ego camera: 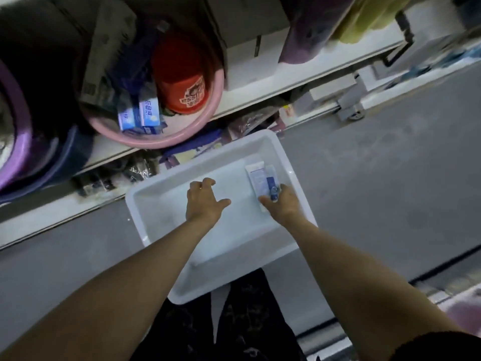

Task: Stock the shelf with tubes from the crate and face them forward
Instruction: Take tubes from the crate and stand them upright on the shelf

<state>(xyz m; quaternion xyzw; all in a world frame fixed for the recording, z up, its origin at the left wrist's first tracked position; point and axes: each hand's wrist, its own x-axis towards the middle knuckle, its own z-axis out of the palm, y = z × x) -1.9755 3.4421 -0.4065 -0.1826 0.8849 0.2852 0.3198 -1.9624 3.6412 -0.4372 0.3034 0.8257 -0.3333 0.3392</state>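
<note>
Scanning from the left: purple basin (15, 142) on the shelf (260, 100), then a pink basin (145, 143) holding blue boxes (140, 115) and a red bucket (182, 82). Shelf board runs on to the right, stock there blurred.

White crate (229, 243) on the grey floor (390, 165), just below the shelf edge. Nearly empty.

Left hand (204, 201) over the middle of the crate, fingers spread and loosely curled, holding nothing. Cannot tell if the fingertips touch the crate bottom.

Tubes (260, 178), apparently two, lie against the crate's right wall, side by side and touching: one white, one slimmer and blue. No others seen in the crate.

Right hand (282, 204) at their near ends, thumb and fingers curled round both. Grip looks partial, near the caps only.

Judgement: step in hand is the pick-up from the crate, probably the last of the load. To do it well:
- slide the hold further up the bodies before lifting, so neither tube pivots out;
- keep both tubes parallel, labels the same way, which saves turning later;
- use the free left hand to steady the crate or take one tube;
- choose the shelf gap first, then set them label outward at the front edge.
</note>
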